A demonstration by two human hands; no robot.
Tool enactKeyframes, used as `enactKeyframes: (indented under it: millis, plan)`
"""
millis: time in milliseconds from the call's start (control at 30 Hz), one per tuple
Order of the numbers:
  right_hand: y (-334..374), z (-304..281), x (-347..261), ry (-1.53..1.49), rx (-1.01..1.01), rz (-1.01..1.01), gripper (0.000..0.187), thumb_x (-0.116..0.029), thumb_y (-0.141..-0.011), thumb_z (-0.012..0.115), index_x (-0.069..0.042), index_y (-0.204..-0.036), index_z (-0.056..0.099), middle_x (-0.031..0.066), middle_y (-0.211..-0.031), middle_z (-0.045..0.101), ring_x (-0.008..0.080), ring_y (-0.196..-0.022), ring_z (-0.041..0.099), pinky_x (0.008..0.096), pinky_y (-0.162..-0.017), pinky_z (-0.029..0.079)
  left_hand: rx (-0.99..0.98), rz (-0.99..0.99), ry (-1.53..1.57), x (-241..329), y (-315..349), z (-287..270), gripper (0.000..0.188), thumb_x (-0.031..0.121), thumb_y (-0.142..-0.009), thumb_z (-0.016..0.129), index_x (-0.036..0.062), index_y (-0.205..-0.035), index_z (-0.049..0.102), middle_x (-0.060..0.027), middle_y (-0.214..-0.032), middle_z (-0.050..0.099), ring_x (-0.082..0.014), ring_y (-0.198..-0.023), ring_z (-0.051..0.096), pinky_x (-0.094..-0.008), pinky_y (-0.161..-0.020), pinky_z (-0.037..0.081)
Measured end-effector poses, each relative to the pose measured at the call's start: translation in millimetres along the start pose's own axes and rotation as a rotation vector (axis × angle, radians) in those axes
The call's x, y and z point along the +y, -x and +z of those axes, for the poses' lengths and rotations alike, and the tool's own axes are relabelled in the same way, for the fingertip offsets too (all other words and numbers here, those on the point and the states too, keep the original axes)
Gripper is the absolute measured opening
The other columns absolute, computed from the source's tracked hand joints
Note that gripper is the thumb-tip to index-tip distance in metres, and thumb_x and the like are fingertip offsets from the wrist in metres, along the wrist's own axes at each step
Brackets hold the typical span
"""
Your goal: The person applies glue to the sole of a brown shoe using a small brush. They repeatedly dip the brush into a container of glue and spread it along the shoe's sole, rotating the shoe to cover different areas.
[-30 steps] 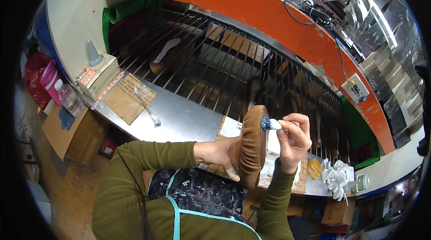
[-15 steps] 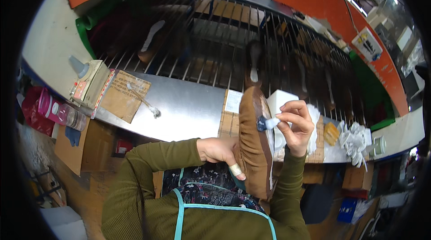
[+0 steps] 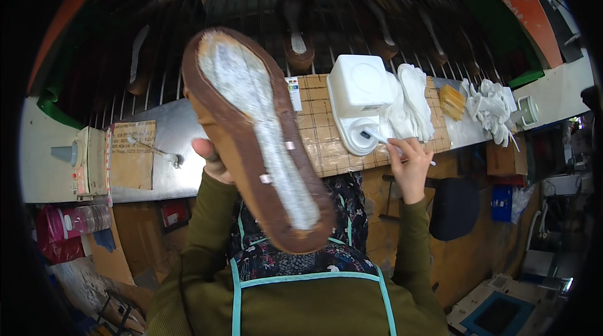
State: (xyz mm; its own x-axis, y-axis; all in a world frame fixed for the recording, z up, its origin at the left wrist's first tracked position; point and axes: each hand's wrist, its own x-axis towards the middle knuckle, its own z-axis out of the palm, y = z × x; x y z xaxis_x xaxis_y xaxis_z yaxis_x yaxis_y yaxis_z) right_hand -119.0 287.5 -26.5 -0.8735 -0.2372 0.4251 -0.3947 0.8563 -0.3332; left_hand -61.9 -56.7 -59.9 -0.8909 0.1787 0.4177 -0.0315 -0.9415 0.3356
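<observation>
A brown shoe upper (image 3: 286, 141) is tilted in front of me, its underside facing me. A fuzzy grey-white strip runs down its middle inside a darker brown border. My left hand (image 3: 215, 161) grips it from behind on the left; the thumb shows and the other fingers are hidden. In my right hand (image 3: 409, 165) a thin white-handled brush (image 3: 379, 137) is pinched between the fingers. Its dark tip is over the round cup of a white plastic dispenser (image 3: 361, 88), which has a boxy container on top.
Cardboard (image 3: 317, 125) lies under the dispenser. White gloves (image 3: 412, 103) and a yellow block (image 3: 452, 102) are to its right. More shoes (image 3: 295, 28) rest on the metal-bar rack behind. At left, a swab-like stick (image 3: 169, 157) sits by a cardboard piece (image 3: 135, 147).
The shoe upper has turned from edge-on to show its underside. My right hand has drawn the brush away from the shoe and over the dispenser's cup. The whole view has shifted.
</observation>
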Motion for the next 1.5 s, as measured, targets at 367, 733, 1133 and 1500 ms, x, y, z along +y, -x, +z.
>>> enactKeyframes:
  millis: [367, 733, 1133, 1500]
  plan:
    - [-7.6, 0.5, 16.0, -0.183, -0.166, 0.122, 0.01, -0.018, -0.087, 0.064, -0.009, -0.084, 0.07, 0.0013, -0.063, 0.053, 0.0162, -0.055, 0.047, 0.0312, -0.064, 0.03, 0.036, -0.206, 0.186, 17.7, -27.6, 25.1, 0.095, 0.077, -0.084, 0.033, 0.0027, -0.143, 0.032, -0.0264, -0.133, 0.044, -0.0389, -0.112, 0.049, -0.0571, -0.099, 0.036]
    - [2.2, -3.2, 39.7, -1.144, -0.517, 0.632, 0.015, -0.017, -0.092, 0.061, -0.002, -0.092, 0.065, -0.0005, -0.07, 0.058, 0.0043, -0.062, 0.05, 0.017, -0.052, 0.033, 0.431, -0.084, -0.044, -8.3, -15.6, 24.6, 0.077, 0.057, -0.087, 0.056, 0.0021, -0.138, 0.037, -0.0183, -0.129, 0.052, -0.0277, -0.112, 0.057, -0.0403, -0.096, 0.049]
    - [-33.0, -29.2, -91.6, -0.528, 0.288, -0.109, 0.023, -0.006, -0.072, 0.077, -0.009, -0.095, 0.074, 0.0018, -0.084, 0.061, 0.0137, -0.073, 0.056, 0.0288, -0.08, 0.035, 0.381, -0.12, -0.56, -36.6, -41.2, 54.6, 0.083, 0.039, -0.078, 0.072, 0.0003, -0.139, 0.031, -0.0148, -0.132, 0.049, -0.0249, -0.119, 0.052, -0.0379, -0.102, 0.042]
    - [-61.2, -6.7, -124.5, -0.932, 0.205, -0.104, 0.018, 0.002, -0.079, 0.07, -0.001, -0.096, 0.072, 0.0041, -0.092, 0.054, 0.0084, -0.07, 0.052, 0.0202, -0.058, 0.043, 0.347, -0.071, -0.806, -18.3, -27.4, 79.6, 0.088, 0.022, -0.07, 0.078, -0.0071, -0.139, 0.032, -0.0155, -0.131, 0.048, -0.0235, -0.122, 0.047, -0.0344, -0.106, 0.035]
